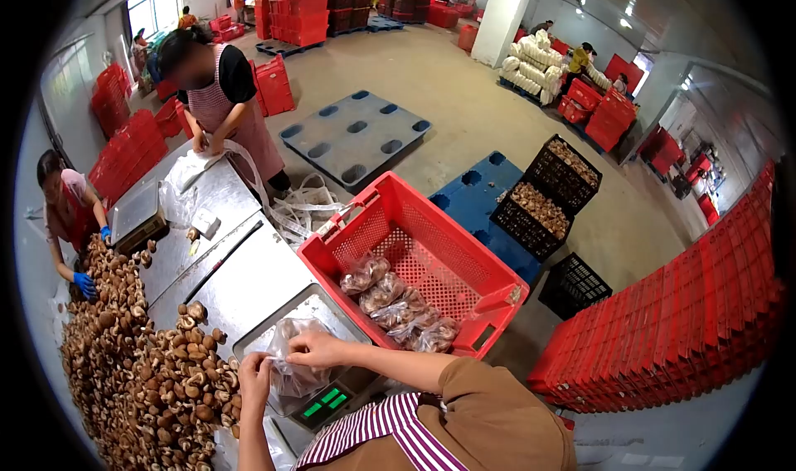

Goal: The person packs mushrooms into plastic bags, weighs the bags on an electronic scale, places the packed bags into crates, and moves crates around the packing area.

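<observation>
A clear plastic bag (300, 381) is over the weighing scale's metal plate (249, 342), and both my hands are at its upper part. My left hand (254, 373) pinches the bag's edge on the left. From the right, my right hand (312, 349) grips the bag with bent fingers. How much the bag holds is hard to make out. Below it the scale's display (324, 401) glows green. Left of my hands lies a large heap of brown mushrooms (166, 380). Several filled bags of mushrooms (398, 309) lie inside the red crate (439, 255) beyond the scale.
Two black crates of mushrooms (539, 210) stand on a blue pallet (485, 181). Stacked red crates (663, 313) rise at right. A co-worker in an apron (220, 98) handles white material (192, 166); another person's blue glove (84, 284) touches the heap. A grey pallet (356, 143) lies behind.
</observation>
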`<action>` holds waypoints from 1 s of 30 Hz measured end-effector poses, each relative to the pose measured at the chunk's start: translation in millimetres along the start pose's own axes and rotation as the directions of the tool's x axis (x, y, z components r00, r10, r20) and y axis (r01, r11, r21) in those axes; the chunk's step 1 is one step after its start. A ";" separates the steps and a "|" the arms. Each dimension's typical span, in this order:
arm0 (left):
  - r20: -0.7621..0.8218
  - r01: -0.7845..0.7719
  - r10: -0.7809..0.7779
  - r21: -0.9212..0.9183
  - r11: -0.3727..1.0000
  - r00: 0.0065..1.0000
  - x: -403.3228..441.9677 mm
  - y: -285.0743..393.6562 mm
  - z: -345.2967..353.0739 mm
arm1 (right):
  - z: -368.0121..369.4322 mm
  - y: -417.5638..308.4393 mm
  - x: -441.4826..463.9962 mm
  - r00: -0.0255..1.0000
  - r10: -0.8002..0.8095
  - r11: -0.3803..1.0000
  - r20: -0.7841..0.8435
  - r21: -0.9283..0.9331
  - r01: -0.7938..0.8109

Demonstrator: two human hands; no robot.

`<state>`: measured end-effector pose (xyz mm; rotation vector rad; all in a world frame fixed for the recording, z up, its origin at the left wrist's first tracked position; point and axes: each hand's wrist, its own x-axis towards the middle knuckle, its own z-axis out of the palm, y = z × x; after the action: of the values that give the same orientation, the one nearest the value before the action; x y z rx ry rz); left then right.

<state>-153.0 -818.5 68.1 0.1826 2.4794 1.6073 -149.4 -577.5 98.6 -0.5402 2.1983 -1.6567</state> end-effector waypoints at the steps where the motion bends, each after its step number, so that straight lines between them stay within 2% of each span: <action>1: -0.036 -0.054 0.061 0.176 0.983 0.997 4.7 -4.6 0.2 | 3.2 8.3 2.4 1.000 -0.001 1.000 -0.001 0.000 0.001; 2: -0.046 -0.022 0.026 0.094 0.995 0.999 7.2 11.9 3.2 | 6.9 19.8 6.3 0.994 -0.056 0.984 -0.089 -0.174 0.040; 3: -0.044 -0.024 0.029 0.094 0.995 0.999 10.9 17.5 7.5 | 10.3 31.4 8.8 0.978 -0.124 0.937 -0.166 -0.345 0.060; 4: -0.057 -0.061 0.065 0.074 0.995 0.996 13.6 20.6 11.5 | 8.8 24.3 7.2 0.978 -0.124 0.936 -0.167 -0.346 0.060; 6: -0.078 -0.094 0.098 0.054 0.994 0.992 20.4 15.4 12.9 | 8.0 9.6 2.8 0.946 -0.280 0.841 -0.164 -0.517 0.160; 7: -0.084 0.009 -0.006 0.035 0.999 0.996 29.6 2.5 7.2 | 15.3 10.0 -3.2 0.947 -0.278 0.842 -0.160 -0.515 0.160; 8: -0.086 0.113 -0.111 0.016 0.994 0.990 41.5 -14.7 1.4 | 28.7 13.9 -12.7 0.883 -0.469 0.710 0.028 -0.583 0.395; 9: -0.027 0.213 -0.215 -0.078 0.974 0.976 53.1 -46.7 -5.3 | 38.5 17.0 -21.4 0.758 -0.613 0.529 0.224 -0.597 0.604; 11: -0.017 0.290 -0.300 -0.208 0.934 0.954 52.1 -55.3 2.8 | 29.1 15.7 -24.6 0.757 -0.613 0.516 0.226 -0.612 0.600; 13: -0.034 0.272 -0.288 -0.242 0.931 0.957 49.6 -53.0 -0.6 | 11.2 8.1 -22.8 0.849 -0.507 0.700 0.152 -0.502 0.508; 14: -0.005 0.285 -0.326 -0.472 0.834 0.945 44.6 -46.3 -1.9 | 4.8 -2.0 -21.9 0.825 -0.559 0.683 0.080 -0.520 0.513; 15: 0.031 0.282 -0.356 -0.674 0.682 0.934 39.7 -37.9 -3.6 | 4.9 -8.8 -20.1 0.827 -0.556 0.686 0.084 -0.516 0.513; 16: 0.136 0.338 -0.384 -0.780 0.527 0.913 34.4 -23.8 -10.2 | 6.6 -15.1 -16.4 0.952 -0.292 0.949 -0.091 -0.149 0.277; 17: 0.137 0.340 -0.386 -0.779 0.526 0.912 25.1 5.1 -12.9 | 6.9 -23.9 -12.8 0.990 0.044 0.961 -0.136 0.275 -0.005; 18: 0.100 0.263 -0.296 -0.769 0.583 0.950 12.2 43.5 -9.5 | 0.8 -39.9 -8.1 0.988 0.086 0.875 -0.131 0.484 -0.012; 19: 0.064 0.179 -0.201 -0.755 0.631 0.978 2.7 71.4 -4.7 | 4.5 -35.2 -2.1 0.987 0.088 0.874 -0.131 0.486 -0.013; 20: 0.081 0.161 -0.143 -0.656 0.737 0.986 -1.3 83.6 -1.6 | 11.5 -25.2 9.0 0.984 0.057 0.873 -0.168 0.486 0.032; 21: 0.082 0.113 -0.081 -0.553 0.825 0.993 -6.5 71.8 2.1 | 18.3 -15.0 19.3 0.979 0.026 0.871 -0.203 0.486 0.078; 23: 0.115 0.083 -0.035 -0.441 0.893 0.993 -17.7 75.5 13.5 | 20.9 2.1 30.4 0.979 0.001 0.905 -0.204 0.416 0.086; 25: 0.134 0.120 -0.067 -0.434 0.893 0.989 -18.4 78.7 10.2 | 15.8 11.6 36.5 0.984 -0.091 0.979 -0.151 0.169 0.116; 27: 0.190 0.281 -0.207 -0.644 0.711 0.960 -5.1 58.6 -10.0 | 7.6 12.5 29.0 0.989 -0.069 0.979 -0.131 0.183 0.093; 28: 0.184 0.343 -0.337 -0.791 0.507 0.923 4.9 45.3 -17.3 | 3.3 10.2 21.9 0.945 -0.250 0.967 -0.209 -0.105 0.232; 29: 0.246 0.360 -0.408 -0.904 0.231 0.879 14.2 24.1 -28.8 | 0.3 7.0 14.2 0.870 -0.438 0.859 -0.228 -0.391 0.330; 30: 0.220 0.322 -0.485 -0.937 0.137 0.846 21.3 21.6 -32.0 | 1.3 -2.4 4.2 0.859 -0.507 0.725 -0.068 -0.572 0.383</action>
<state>-180.7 -833.9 98.8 -0.7546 0.9117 2.4852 -152.2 -581.3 100.4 -1.1766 2.9027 -1.3022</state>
